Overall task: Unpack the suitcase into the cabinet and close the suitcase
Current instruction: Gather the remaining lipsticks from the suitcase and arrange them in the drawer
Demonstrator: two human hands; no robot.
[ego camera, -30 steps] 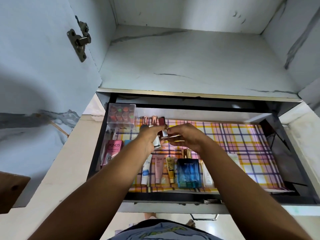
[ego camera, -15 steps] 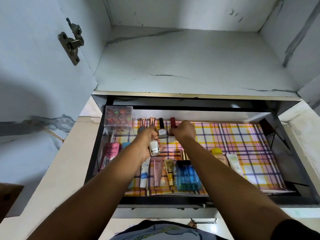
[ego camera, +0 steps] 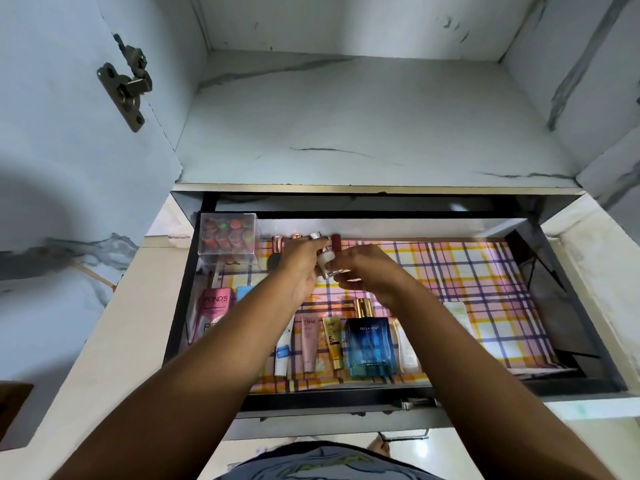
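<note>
The cabinet drawer [ego camera: 180, 306] is pulled open in front of me, lined with a plaid sheet [ego camera: 450, 289]. My left hand [ego camera: 299, 271] grips a small white nail polish bottle [ego camera: 325, 264] over the drawer's back left part. My right hand [ego camera: 369, 277] meets it from the right, its fingertips pinching the bottle's lower end. Behind my hands, other small bottles stand in a row along the back wall: rose-gold caps [ego camera: 277, 244] and a dark red one [ego camera: 336, 241]. The suitcase is not in view.
A clear box of lipsticks [ego camera: 228, 242] stands in the back left corner. Along the front lie a pink Pond's tube [ego camera: 213, 313], several cream tubes [ego camera: 309, 341] and a blue perfume bottle [ego camera: 370, 344]. Above is a marble-look shelf [ego camera: 363, 126]; the open door with its hinge [ego camera: 126, 88] stands left.
My right hand set a dark red bottle in the back row, then came back to the white bottle that my left hand holds. My left hand stayed nearly in place.
</note>
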